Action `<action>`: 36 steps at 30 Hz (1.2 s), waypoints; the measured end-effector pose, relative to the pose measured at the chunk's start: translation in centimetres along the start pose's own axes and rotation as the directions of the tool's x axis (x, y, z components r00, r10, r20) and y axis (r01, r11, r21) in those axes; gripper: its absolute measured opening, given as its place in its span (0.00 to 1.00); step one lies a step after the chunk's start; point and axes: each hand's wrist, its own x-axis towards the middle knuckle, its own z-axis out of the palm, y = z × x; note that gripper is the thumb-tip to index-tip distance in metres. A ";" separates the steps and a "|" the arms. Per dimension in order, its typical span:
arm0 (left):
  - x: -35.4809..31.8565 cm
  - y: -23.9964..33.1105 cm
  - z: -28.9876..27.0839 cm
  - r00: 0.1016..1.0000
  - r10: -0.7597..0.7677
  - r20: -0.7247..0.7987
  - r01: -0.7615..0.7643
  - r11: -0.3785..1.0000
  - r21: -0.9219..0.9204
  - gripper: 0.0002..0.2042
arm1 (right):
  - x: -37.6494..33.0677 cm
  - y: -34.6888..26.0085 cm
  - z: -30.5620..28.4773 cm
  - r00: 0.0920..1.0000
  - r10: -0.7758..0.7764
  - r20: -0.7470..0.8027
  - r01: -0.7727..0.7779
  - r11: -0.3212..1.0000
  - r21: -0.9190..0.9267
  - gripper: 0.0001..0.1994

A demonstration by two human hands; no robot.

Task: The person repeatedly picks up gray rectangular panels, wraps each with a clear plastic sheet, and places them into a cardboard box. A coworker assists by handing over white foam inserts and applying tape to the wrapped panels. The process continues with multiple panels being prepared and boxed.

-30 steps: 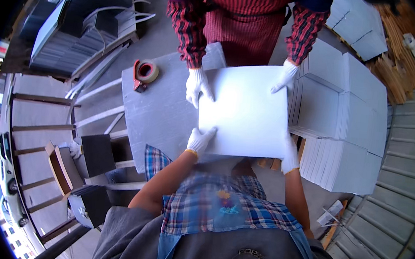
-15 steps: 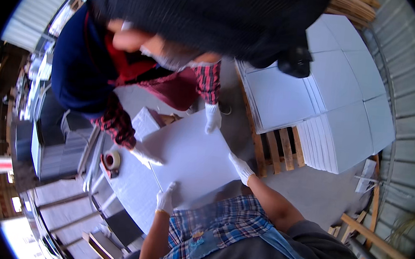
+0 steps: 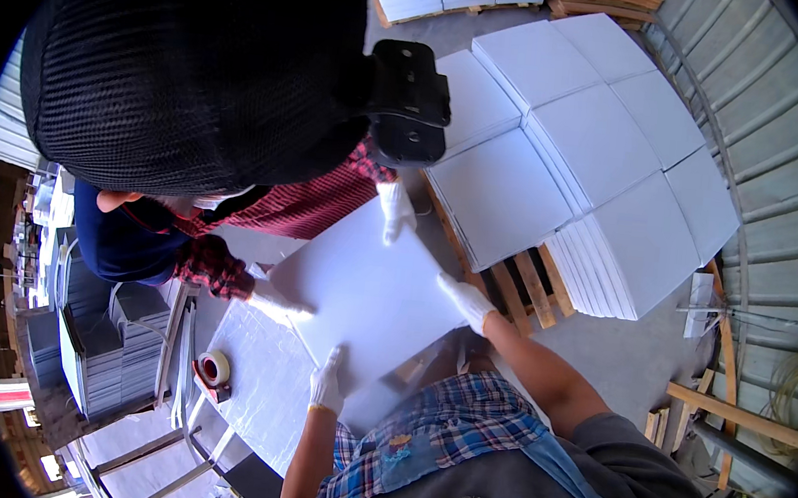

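Note:
A white square panel (image 3: 380,295) is held tilted between me and a co-worker. My left hand (image 3: 326,384), in a white glove, grips its near left corner, fingers on the top face. My right hand (image 3: 467,304), also gloved, holds the right edge, with its fingers partly hidden by the panel. Opposite me, the co-worker's gloved hands (image 3: 395,212) hold the far edge and the left edge. Under the panel's left side lies a plastic-covered table (image 3: 256,389).
Tall stacks of similar white panels (image 3: 611,140) stand on a wooden pallet (image 3: 521,294) to the right. A tape dispenser (image 3: 212,370) lies on the table. Dark stacked sheets (image 3: 105,355) stand at left. The co-worker's black cap (image 3: 196,66) blocks the upper left.
The co-worker's head has moved left and lower. My view has shifted, showing more of the stacks. The panel has moved away from the tape dispenser; all the hands keep their hold.

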 end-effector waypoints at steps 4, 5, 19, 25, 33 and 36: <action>7.4 -0.2 5.0 0.977 0.039 0.207 -0.026 0.997 -0.068 0.25 | 4.5 -1.9 -5.3 0.943 -0.313 -0.113 0.309 0.949 -0.059 0.42; 8.5 0.4 7.9 0.960 -0.049 0.276 0.042 0.999 0.031 0.29 | 8.0 0.3 -9.2 0.892 -0.433 -0.128 0.424 0.901 -0.097 0.41; 25.3 -10.5 25.4 0.860 -0.324 0.393 0.301 0.946 0.122 0.34 | 9.6 -3.1 -23.4 0.789 -0.294 -0.540 0.010 0.884 -0.467 0.27; 25.8 -10.9 26.9 0.900 -0.199 0.388 0.177 0.980 0.092 0.31 | 7.4 0.1 -24.5 0.500 -0.639 -0.584 0.131 0.723 -0.678 0.23; 21.9 -7.6 30.1 0.869 -0.458 0.189 0.386 0.865 0.321 0.38 | 1.4 -2.4 -40.9 0.271 -0.859 -0.435 -0.311 0.349 -0.884 0.27; 22.6 -7.8 31.0 0.862 -0.468 0.194 0.399 0.864 0.308 0.37 | 2.4 -1.7 -42.3 0.223 -0.894 -0.390 -0.349 0.300 -0.888 0.29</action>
